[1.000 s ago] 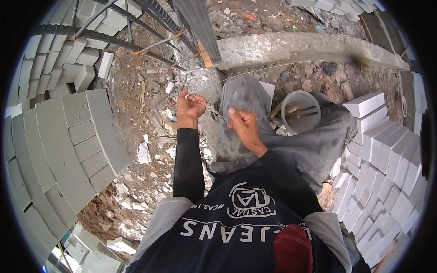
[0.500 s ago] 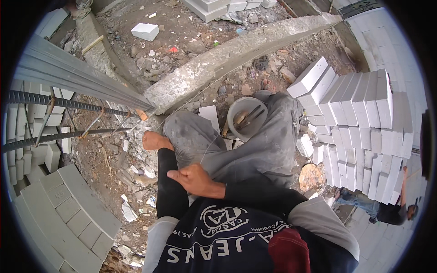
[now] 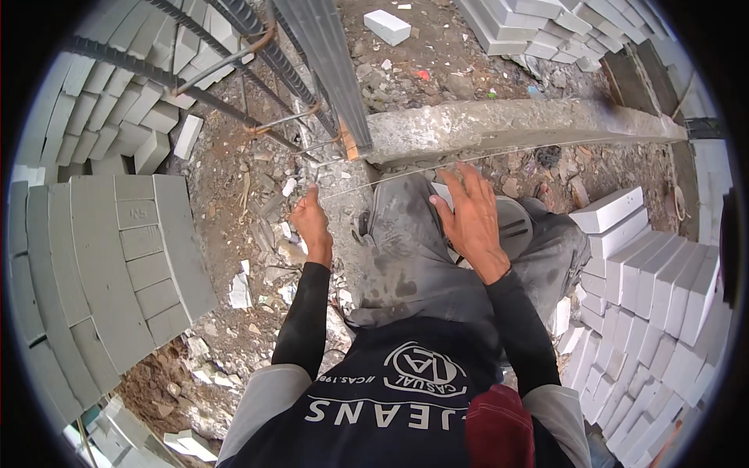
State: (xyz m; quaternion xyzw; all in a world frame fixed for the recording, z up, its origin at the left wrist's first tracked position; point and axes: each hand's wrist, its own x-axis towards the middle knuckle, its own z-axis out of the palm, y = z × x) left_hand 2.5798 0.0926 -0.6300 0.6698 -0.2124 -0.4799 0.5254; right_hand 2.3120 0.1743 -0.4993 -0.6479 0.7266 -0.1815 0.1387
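A thin line stretches from my left hand rightward along the concrete beam. My left hand is closed, thumb and finger pinching the line's near end, just below the base of the steel column form. My right hand is open, palm down, its fingers spread and their tips close to the line; whether they touch it I cannot tell. Under and behind this hand stands a grey bucket with dark-handled tools, partly covered by the hand and my grey trousers.
A low concrete beam crosses ahead. Rebar with stirrups and a metal form rise at the upper left. Stacked pale blocks stand left and right. Rubble covers the ground, and one loose block lies beyond the beam.
My view has swung right. The right hand, a fist over my lap with the line rising from it, has moved forward and opened. The left hand now pinches the line.
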